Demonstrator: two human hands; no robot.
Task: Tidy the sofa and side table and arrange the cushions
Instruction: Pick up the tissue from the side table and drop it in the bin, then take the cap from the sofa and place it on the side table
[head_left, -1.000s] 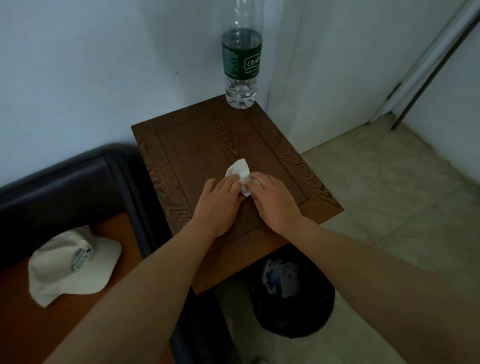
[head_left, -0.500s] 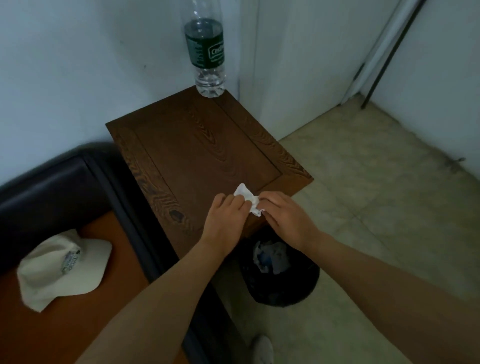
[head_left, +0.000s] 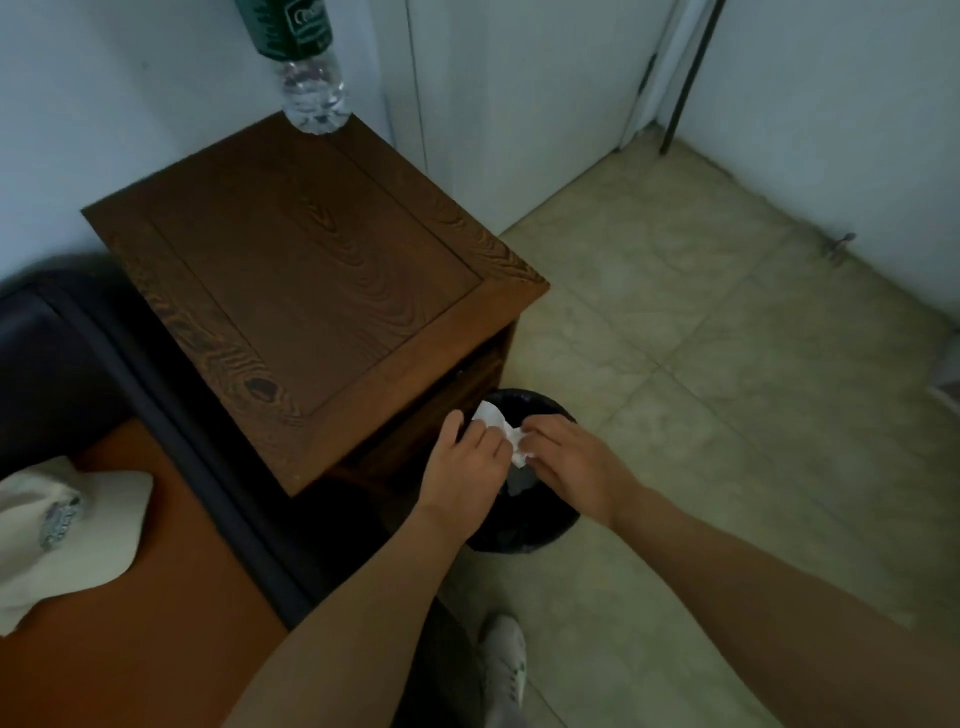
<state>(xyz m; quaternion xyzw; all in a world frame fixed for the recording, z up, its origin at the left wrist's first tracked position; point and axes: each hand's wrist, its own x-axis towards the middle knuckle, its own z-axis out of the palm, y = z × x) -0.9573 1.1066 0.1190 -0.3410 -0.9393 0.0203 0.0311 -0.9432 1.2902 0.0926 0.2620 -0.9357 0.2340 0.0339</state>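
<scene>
Together both hands (head_left: 460, 467) (head_left: 569, 462) pinch crumpled tissue (head_left: 501, 428) above black bin (head_left: 540, 525).

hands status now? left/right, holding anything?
Left hand: closed, pinching the white tissue above the black bin.
Right hand: closed, pinching the same tissue.

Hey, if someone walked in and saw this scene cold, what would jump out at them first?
Most likely the two hands meeting over the black bin on the floor: the left hand and right hand together hold a crumpled white tissue above it. Next, the dark wooden side table with a plastic bottle at its far corner, and a pale cap on the sofa seat at lower left.
</scene>
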